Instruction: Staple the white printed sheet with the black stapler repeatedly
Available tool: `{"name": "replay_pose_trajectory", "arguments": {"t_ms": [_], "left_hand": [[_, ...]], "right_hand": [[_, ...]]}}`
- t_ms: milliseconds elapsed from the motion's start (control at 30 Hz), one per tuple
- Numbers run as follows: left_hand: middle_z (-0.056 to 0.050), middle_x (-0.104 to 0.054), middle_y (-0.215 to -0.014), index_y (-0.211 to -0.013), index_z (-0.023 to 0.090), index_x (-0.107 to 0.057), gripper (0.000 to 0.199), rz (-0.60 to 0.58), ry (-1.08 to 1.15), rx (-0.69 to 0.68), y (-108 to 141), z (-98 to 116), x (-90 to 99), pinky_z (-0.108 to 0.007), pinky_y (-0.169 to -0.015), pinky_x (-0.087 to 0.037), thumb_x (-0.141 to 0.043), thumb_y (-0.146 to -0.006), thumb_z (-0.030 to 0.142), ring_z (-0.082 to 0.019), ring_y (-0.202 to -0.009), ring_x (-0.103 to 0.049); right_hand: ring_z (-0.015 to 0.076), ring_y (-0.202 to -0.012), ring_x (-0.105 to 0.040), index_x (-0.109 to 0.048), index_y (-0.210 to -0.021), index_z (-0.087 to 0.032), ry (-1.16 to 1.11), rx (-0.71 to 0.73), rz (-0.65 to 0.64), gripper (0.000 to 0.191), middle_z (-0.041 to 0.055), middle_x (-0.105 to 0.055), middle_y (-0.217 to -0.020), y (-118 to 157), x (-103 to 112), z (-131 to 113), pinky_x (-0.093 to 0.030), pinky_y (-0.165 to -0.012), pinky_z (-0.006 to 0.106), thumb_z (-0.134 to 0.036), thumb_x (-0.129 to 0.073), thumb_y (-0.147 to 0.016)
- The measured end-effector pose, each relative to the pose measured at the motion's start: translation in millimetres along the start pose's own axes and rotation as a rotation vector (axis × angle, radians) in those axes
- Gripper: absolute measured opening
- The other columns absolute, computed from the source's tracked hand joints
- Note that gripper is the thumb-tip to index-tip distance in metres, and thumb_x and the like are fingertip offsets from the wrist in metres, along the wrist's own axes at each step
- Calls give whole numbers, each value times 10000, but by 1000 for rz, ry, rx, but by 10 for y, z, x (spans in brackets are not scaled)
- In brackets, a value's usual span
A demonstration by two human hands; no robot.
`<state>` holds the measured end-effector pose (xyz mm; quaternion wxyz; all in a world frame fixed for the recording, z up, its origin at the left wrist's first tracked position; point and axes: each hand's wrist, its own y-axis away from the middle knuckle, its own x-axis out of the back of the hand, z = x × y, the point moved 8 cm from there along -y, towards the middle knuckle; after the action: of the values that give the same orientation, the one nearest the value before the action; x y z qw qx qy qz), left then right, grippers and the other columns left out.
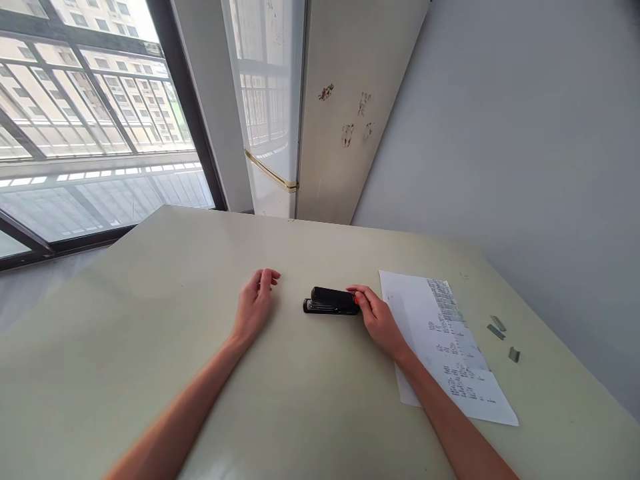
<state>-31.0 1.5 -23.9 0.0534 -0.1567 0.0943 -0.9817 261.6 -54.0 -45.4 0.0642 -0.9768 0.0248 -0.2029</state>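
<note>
A black stapler [333, 301] with a red part at its rear end lies on the pale table, its front pointing left. My right hand [375, 317] pinches that rear end between thumb and fingers. Left of the stapler, my left hand [255, 303] rests on the tabletop, fingers loosely curled together and holding nothing. A gap separates it from the stapler. Partly beneath my right forearm is a printed sheet of paper [413, 333], just right of the stapler.
Several small grey pieces that look like staple strips [496, 331] lie toward the table's right edge. Beyond the far edge of the table [240, 240] stands a white fridge [265, 107]. A wall [525, 133] runs along the right, and a window [90, 120] is at left.
</note>
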Motion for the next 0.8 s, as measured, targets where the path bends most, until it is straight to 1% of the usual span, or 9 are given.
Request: {"name": "replay_pose_trajectory", "arguments": {"t_ms": [100, 167, 233, 400, 533, 633, 700, 800], "left_hand": [[-75, -703, -1116, -1019, 237, -675, 548, 134, 39, 34, -37, -54, 158, -363, -961, -483, -312, -1078, 643, -242, -1059, -631], [-85, -700, -1174, -1021, 238, -672, 579, 172, 78, 67, -57, -115, 211, -369, -972, -492, -283, -1077, 664, -251, -1108, -632], [-92, -702, -1191, -1017, 233, -672, 601, 180, 108, 91, -72, -166, 224, -369, -960, -507, -282, -1067, 688, -256, -1121, -638], [-98, -716, -1153, -999, 224, -680, 627, 127, 126, 83, -81, -183, 162, -371, -938, -525, -292, -1048, 714, -257, -1087, -662], [-100, -720, -1125, -982, 220, -677, 645, 86, 106, 64, -55, -145, 116, -391, -938, -525, -284, -1041, 728, -263, -1072, -666], [-97, -728, -1087, -973, 216, -679, 644, 41, 96, 55, -31, -110, 77, -395, -939, -525, -308, -1034, 738, -264, -1070, -670], [-93, -739, -1077, -972, 214, -684, 634, 1, 96, 43, -16, -75, 39, -392, -943, -528, -334, -1029, 739, -262, -1072, -678], [-100, -752, -1117, -992, 207, -689, 620, -64, 120, 21, 10, -11, -30, -395, -962, -537, -350, -1034, 725, -256, -1076, -694]], "right_hand": [[255, -1045, -696, -687, -1259, -267, 31, -10, 3, 487, 69, -750, -1120, 12, 3, 2, -542, -919, 381, -611, -403, -1064], [253, -969, -691, -689, -1258, -270, 55, -20, 4, 499, 61, -747, -1039, 20, 4, 2, -538, -863, 374, -617, -386, -1067], [252, -928, -679, -690, -1254, -273, 66, -22, 5, 508, 56, -742, -1000, 26, 2, -8, -529, -828, 369, -624, -373, -1068], [256, -945, -672, -695, -1228, -278, 51, -2, 25, 518, 58, -744, -1026, 29, -5, -38, -521, -813, 360, -648, -375, -1058], [246, -834, -655, -694, -1244, -276, 82, -2, 37, 528, 49, -733, -936, 43, -19, -45, -514, -767, 363, -642, -357, -1066], [246, -816, -652, -689, -1246, -273, 95, -2, 43, 537, 46, -733, -926, 62, -21, -64, -518, -786, 375, -631, -328, -1075], [249, -839, -659, -681, -1246, -267, 99, 7, 17, 506, 54, -741, -979, 75, -45, -85, -524, -778, 373, -638, -394, -1056], [263, -925, -661, -658, -1278, -256, 153, 55, -28, 491, 84, -737, -1121, 92, -96, -132, -532, -746, 364, -636, -581, -977]]}}
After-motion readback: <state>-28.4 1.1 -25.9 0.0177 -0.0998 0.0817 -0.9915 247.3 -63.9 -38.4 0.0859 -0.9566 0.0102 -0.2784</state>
